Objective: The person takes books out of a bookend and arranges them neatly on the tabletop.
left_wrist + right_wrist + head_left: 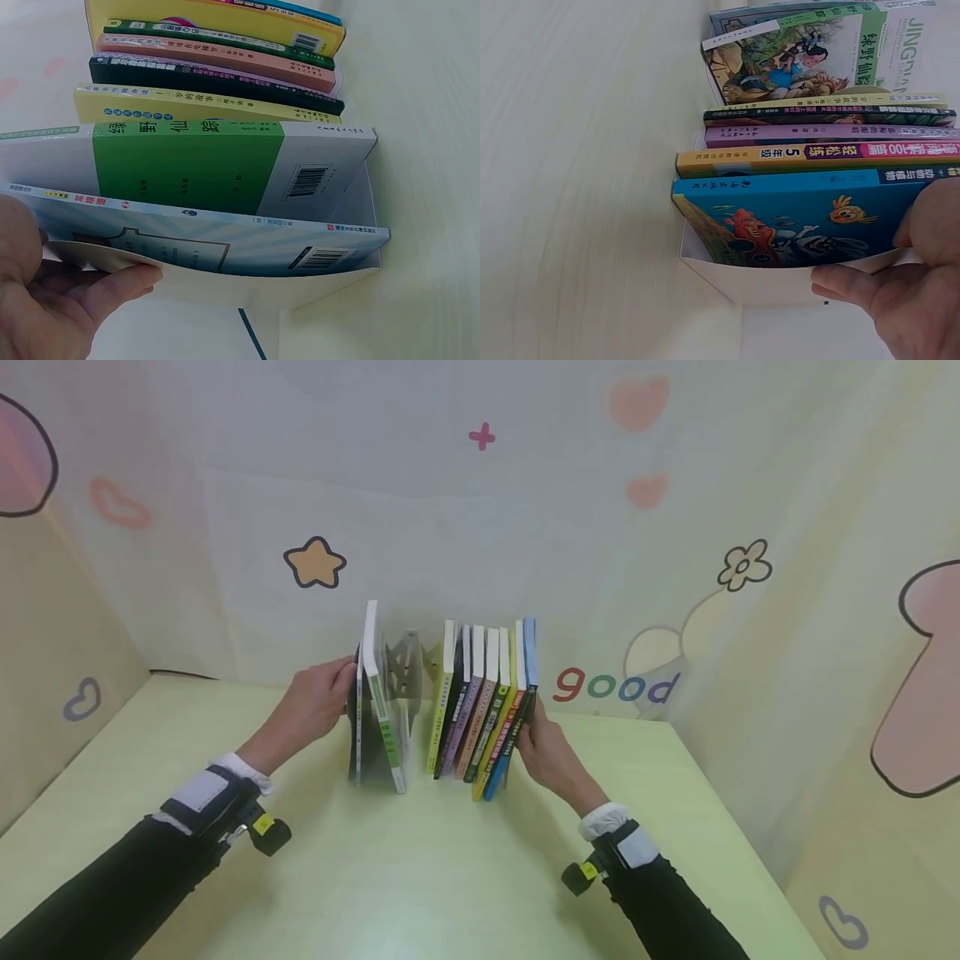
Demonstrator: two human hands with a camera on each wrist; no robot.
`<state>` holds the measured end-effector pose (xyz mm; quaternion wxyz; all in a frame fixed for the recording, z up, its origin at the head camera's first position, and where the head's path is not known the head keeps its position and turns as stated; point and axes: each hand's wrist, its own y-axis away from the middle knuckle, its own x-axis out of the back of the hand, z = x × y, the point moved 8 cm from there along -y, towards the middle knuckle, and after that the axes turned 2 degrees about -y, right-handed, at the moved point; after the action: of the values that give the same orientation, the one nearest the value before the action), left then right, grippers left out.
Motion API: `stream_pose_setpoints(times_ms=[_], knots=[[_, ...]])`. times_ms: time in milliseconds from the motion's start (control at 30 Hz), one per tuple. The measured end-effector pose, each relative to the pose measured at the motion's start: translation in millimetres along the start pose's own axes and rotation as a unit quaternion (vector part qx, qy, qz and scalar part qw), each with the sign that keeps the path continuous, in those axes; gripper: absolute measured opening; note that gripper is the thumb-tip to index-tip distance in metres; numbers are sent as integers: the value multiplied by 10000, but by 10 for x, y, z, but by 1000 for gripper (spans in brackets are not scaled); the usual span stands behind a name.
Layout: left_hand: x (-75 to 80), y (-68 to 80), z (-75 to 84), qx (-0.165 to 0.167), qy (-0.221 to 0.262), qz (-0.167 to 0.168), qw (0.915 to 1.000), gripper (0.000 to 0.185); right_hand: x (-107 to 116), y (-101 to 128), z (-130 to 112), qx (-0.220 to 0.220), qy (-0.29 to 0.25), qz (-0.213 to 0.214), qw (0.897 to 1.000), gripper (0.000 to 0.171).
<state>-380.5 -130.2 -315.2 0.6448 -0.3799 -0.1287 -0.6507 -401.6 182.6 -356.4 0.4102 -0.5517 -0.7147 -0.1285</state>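
My left hand (318, 697) grips the upper edge of a pale bookend panel (232, 292) at the left end of a book row. Just inside that panel stand a thin light-blue book (300, 244) and a tilted green-and-white book (187, 169). A gap showing a grey metal piece with cutouts (406, 668) separates them from several thin books (472, 718), which lean together on the right. At the other end, my right hand (551, 752) holds the right bookend panel (780, 285), beside a blue picture-covered book (795, 217). Some fingers are hidden behind the panels.
The books stand on a pale table (420, 877) near its back edge. Behind hangs a white printed cloth (450, 527) with a star, hearts and the word "good". Cloth walls rise at both sides. Black wrist straps with small cameras (270, 833) sit on both forearms.
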Motion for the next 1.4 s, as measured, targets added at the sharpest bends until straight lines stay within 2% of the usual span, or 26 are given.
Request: stream_pose_setpoints(times_ms=[100, 600, 833, 1067, 1400], knots=[[30, -6, -36, 24, -29, 45, 10000, 37, -29, -34, -9, 31, 46, -1, 10000, 61], [139, -16, -212, 552, 304, -16, 9980, 50, -114, -189, -92, 115, 315, 120, 9994, 61], [142, -37, -226, 610, 253, -14, 9978, 50, -179, -237, -75, -42, 284, 46, 9996, 63], [200, -47, -244, 633, 100, 85, 9979, 48, -191, -281, -129, 109, 415, 101, 9990, 62], [190, -51, -302, 712, 151, 48, 9973, 55, -212, -295, -112, -6, 368, 38, 9993, 61]])
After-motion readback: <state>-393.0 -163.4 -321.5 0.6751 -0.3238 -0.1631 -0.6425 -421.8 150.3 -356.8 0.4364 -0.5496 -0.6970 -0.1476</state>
